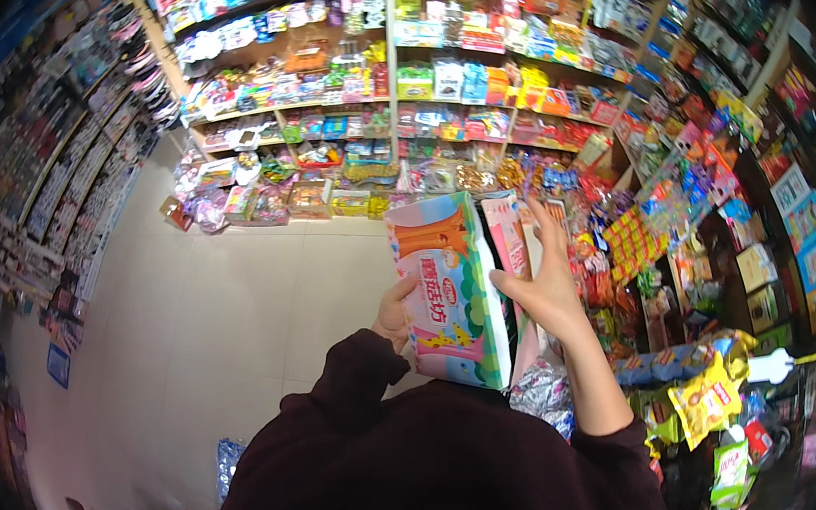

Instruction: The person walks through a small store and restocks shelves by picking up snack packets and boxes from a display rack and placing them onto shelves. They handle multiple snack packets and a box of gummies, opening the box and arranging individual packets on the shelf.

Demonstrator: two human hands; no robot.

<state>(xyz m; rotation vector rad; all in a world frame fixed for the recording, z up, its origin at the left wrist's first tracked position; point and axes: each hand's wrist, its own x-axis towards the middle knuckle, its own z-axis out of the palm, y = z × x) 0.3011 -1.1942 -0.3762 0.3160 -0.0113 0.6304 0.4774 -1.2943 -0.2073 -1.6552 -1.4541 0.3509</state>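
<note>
A colourful printed cardboard box (442, 289) with tree pictures and writing is held up in front of my chest. My left hand (395, 312) grips its left side, with the fingers hidden behind or under it. On the box's right side is a dark opening, and a pink printed flap or pack (507, 228) stands along it. Over that opening my right hand (547, 275) is spread, thumb near the box's white edge and fingers reaching past the pink piece. Whether the right fingertips press on the pink piece is hard to tell.
Shelves of packaged snacks (465, 84) curve across the front. Boxes and bags (309, 198) line their foot on the tiled floor (237, 296). At my right hang snack packets, among them a yellow bag (708, 401). Another stocked rack (78, 164) stands at the left.
</note>
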